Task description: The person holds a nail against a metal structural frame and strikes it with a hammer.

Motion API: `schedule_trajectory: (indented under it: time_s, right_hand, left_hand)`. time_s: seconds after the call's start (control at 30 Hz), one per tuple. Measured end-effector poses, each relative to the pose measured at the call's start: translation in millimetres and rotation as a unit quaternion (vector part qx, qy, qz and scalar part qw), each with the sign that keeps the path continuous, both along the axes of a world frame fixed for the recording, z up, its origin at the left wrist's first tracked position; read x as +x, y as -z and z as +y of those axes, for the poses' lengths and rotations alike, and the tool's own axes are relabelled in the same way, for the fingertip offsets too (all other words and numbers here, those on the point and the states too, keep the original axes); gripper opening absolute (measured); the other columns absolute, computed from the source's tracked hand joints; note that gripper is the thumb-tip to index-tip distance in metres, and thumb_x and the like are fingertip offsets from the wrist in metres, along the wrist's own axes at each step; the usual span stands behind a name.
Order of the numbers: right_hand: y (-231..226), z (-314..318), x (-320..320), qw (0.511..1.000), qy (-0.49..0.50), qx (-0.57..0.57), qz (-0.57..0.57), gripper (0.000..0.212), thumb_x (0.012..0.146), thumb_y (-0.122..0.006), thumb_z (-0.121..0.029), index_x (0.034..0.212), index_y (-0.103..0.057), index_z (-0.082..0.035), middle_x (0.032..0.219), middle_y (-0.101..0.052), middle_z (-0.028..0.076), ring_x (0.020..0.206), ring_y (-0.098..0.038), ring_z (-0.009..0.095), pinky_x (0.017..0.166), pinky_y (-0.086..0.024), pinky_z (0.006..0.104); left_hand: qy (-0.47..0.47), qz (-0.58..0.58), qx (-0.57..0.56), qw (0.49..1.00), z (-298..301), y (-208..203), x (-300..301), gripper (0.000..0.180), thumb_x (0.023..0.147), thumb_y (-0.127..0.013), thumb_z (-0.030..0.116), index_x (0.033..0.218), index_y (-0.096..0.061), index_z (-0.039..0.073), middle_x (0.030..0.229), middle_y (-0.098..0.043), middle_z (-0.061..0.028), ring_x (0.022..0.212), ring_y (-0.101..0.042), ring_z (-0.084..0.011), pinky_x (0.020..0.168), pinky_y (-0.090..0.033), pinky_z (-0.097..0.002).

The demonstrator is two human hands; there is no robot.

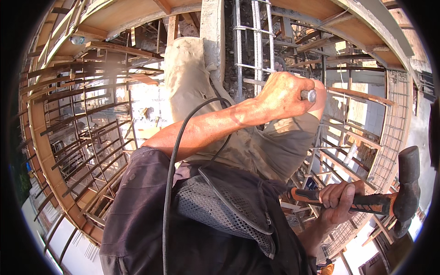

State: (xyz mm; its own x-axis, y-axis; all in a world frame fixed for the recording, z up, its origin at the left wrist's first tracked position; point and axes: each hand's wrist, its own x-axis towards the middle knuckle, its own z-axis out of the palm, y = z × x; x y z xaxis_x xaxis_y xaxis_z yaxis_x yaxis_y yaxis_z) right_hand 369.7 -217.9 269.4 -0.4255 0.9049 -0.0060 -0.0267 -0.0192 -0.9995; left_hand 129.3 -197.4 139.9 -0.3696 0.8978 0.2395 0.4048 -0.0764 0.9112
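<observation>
My left hand [286, 94] is closed around a short metal rod, and the rod's round, blunt end [309, 95] sticks out beside the thumb. A thin grey length [254, 82] shows on the hand's other side, by the steel bars; I cannot tell whether it belongs to the same rod. Lower right, my right hand [338, 200] grips a hammer [407, 192] by its black and orange handle. The hammer's dark metal head points away from my body, well apart from the rod. Close beyond my left hand runs a rebar cage [256, 41] of long bars tied with cross stirrups.
A pale timber beam [212, 41] lies along the cage, beside my trousered leg [185, 78]. Wooden formwork panels [142, 16] curve round the far side. Open rebar grids and timber props [87, 133] drop away below. A black cable [169, 197] crosses my left arm.
</observation>
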Motion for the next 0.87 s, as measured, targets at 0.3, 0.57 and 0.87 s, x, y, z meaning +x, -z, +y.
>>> schedule_trajectory:
  time_s: [0.3,0.57,0.87]
  right_hand:
    - [-32.3,-10.0,-30.2,0.971,0.117,0.063,-0.196,0.021,0.096,-0.06,-0.01,0.082,-0.045,-0.006,0.051,-0.035,-0.003,0.038,-0.03,0.004,0.034,-0.027,0.0215]
    - [-19.1,12.8,-21.4,0.997,0.023,0.047,-0.053,0.024,0.102,-0.052,-0.013,0.081,-0.041,-0.011,0.054,-0.037,-0.004,0.043,-0.036,0.006,0.04,-0.032,0.0245]
    - [-44.3,-2.6,-2.0,0.978,0.059,-0.026,-0.197,0.024,0.096,-0.065,-0.017,0.082,-0.048,-0.008,0.05,-0.035,-0.005,0.035,-0.03,0.004,0.033,-0.027,0.0195]
  left_hand:
    - [0.0,-0.009,-0.029,1.0,-1.1,2.2,-9.5,0.022,0.079,-0.07,0.021,0.089,-0.071,0.001,0.063,-0.061,-0.0231,0.063,-0.065,-0.0398,0.06,-0.05,-0.0447]
    - [0.009,-0.039,-0.046,0.998,-0.5,-7.4,-10.9,0.025,0.079,-0.069,0.02,0.09,-0.067,-0.002,0.068,-0.06,-0.0262,0.066,-0.063,-0.0427,0.061,-0.048,-0.0448]
    - [0.001,-0.05,-0.066,0.997,-2.6,5.1,-9.6,0.024,0.079,-0.07,0.017,0.081,-0.062,-0.005,0.069,-0.06,-0.0266,0.067,-0.063,-0.0443,0.061,-0.048,-0.0455]
